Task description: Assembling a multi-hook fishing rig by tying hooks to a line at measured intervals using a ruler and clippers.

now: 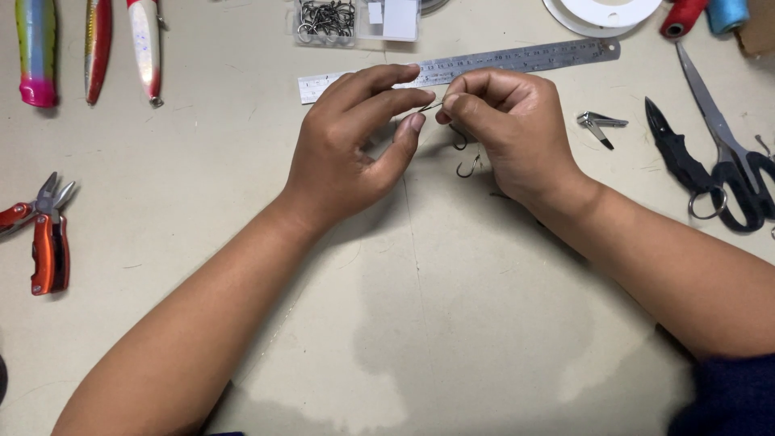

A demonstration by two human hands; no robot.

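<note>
— Both hands are meeting over the middle of the surface (452, 323), aren't they?

— Yes. Left hand (355, 153) and right hand (508, 129) are coming fingertip to fingertip, each pinching one end of a thin dark wire piece (432, 106). Below the right fingers a small dark fish hook (460, 139) is hanging, and a second hook (468, 167) is dangling just under it (whether the two are joined, I cannot tell).

— How is it going to handle?

— I am judging it as very light, stiff and springy, with sharp points. Bare metal that fine is likely slipping easily between fingertips, so the shank or the eye is looking like the sensible place to pinch, well away from the barbs.

— And what is lying around it?

— A steel ruler (517, 58) is lying just behind the hands. Beyond that, a clear plastic box (355, 20) is holding more hooks and rings. Right of the hands, a small nail clipper (599, 125) is resting near the wrist, then black line cutters (678, 153) and long scissors (726, 137). A white spool (605, 12) and two thread bobbins, red (682, 16) and blue (726, 12), are sitting at the far right edge.

— The left side?

— Orange multi-tool pliers (47, 238) are lying well apart, and three painted fishing lures (97, 48) are lined up at the far left corner.
</note>
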